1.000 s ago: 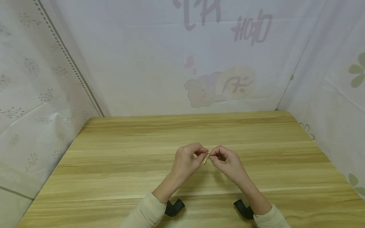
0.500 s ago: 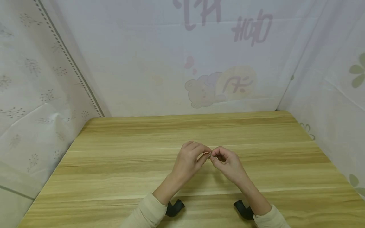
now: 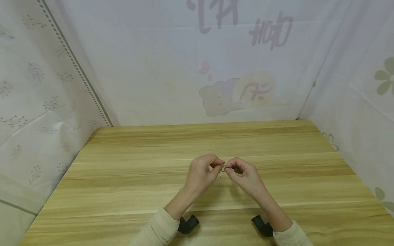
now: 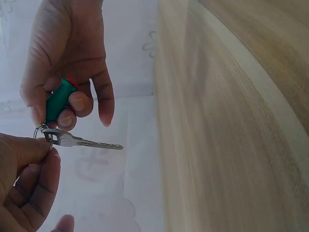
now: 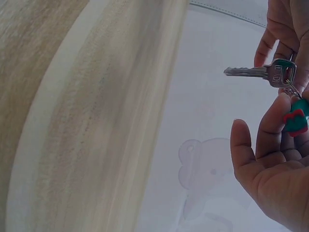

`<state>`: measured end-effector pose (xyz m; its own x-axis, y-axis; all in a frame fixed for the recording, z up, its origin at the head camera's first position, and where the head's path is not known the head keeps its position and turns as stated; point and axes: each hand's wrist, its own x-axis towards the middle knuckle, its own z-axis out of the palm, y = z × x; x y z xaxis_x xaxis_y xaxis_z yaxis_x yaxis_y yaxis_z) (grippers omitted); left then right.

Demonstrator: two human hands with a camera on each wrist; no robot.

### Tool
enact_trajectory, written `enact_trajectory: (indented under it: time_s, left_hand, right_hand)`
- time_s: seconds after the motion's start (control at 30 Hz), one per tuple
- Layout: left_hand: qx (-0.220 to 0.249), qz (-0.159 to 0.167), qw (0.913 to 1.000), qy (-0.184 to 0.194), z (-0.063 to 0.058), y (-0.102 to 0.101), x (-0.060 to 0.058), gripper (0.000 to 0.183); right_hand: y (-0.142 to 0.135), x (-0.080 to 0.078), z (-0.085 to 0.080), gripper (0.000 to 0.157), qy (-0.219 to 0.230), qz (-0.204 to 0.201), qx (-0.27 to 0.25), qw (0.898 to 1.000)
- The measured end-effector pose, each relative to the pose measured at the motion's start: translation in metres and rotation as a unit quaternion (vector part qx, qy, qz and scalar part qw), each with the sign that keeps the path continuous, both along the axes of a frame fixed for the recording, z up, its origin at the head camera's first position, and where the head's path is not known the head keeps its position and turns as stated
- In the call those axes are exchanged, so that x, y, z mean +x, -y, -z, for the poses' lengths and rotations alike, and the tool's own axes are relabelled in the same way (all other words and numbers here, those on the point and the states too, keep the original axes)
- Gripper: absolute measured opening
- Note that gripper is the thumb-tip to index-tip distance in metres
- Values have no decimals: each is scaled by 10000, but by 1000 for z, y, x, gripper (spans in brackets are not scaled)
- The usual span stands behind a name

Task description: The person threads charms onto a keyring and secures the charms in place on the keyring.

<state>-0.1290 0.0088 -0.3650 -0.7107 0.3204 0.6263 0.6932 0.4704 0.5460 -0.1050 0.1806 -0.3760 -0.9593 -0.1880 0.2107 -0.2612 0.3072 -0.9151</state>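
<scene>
My left hand (image 3: 200, 172) pinches a thin metal split ring (image 4: 51, 140) between thumb and forefinger. From that ring hangs a silver key (image 4: 72, 139) with a toothed blade, its bow threaded on the ring. Facing it, my right hand (image 3: 247, 176) grips a small green-and-red keychain charm (image 4: 59, 100), joined to the ring by a short chain (image 5: 290, 92). In the right wrist view the key's blade points left, away from the fingers. Both hands meet over the middle of the table, fingertips almost touching. In the head view the fingers cover most of the charm.
The wood-grain table (image 3: 138, 160) stretches out around both hands. Black curved pieces (image 3: 189, 224) show beside each forearm near the front. Pale printed cloth (image 3: 147, 68) hangs behind the table and along both sides.
Half a second ago my left fingers reached further right over the ring and hid the key. They have drawn back left, and the key shows below them again. The right hand has barely moved.
</scene>
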Motion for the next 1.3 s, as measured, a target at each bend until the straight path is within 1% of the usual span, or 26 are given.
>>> enact_trajectory:
  time_s: [0.1, 0.17, 0.23, 0.3, 0.37, 0.43, 0.5, 0.57, 0.63, 0.7, 0.83, 0.97, 1.03, 1.2, 1.3]
  left_hand:
    - [135, -13, 9996, 261, 0, 0, 1, 10]
    - [116, -34, 9996, 244, 1, 0, 1, 10]
    - [-27, -42, 10000, 55, 1, -1, 0, 11]
    - [-222, -26, 9994, -247, 2, -1, 0, 13]
    - [-416, 7, 9973, -597, 2, -2, -1, 14]
    - [-493, 81, 9953, -830, 2, -2, -2, 14]
    - [-514, 115, 9940, -957, 2, -2, -2, 14]
    - [-512, 118, 9936, -996, 1, -2, -2, 14]
    - [-490, 86, 9942, -957, 1, -2, -2, 14]
    - [-428, 35, 9957, -825, 1, -2, -1, 14]
    - [-226, -51, 9992, -317, 1, -1, 0, 13]
    - [-21, -78, 9999, 129, 1, -1, 2, 12]
    - [50, -70, 9997, 218, 1, -1, 3, 12]
    - [135, -7, 9996, 266, 1, -1, 3, 11]
    - [-26, -4, 9999, 114, 2, -1, 3, 10]
  right_hand:
    - [0, 0, 0, 4, -3, -19, -19, 10000]
    - [0, 0, 0, 4, -20, -36, -30, 10000]
    - [0, 0, 1, 3, -24, -38, -41, 10000]
    - [0, 0, 1, 4, -16, -39, -44, 10000]
    - [0, 0, 1, 4, 7, -29, -31, 10000]
    - [0, 0, 0, 4, 32, -23, -16, 10000]
    - [0, 0, 0, 4, 41, -17, 0, 10000]
    - [0, -1, 0, 5, 35, -4, 12, 10000]
    - [0, -1, 0, 5, 23, -9, -4, 10000]
    - [0, -1, 1, 5, 21, -10, -15, 10000]
    - [0, 0, 1, 4, 61, -46, -35, 10000]
    - [1, 0, 0, 4, 101, -80, -29, 9999]
    - [1, 0, 0, 4, 101, -71, -9, 9999]
    - [1, 0, 1, 3, 89, -54, 49, 9999]
    - [1, 1, 1, 2, 64, -45, 73, 9999]
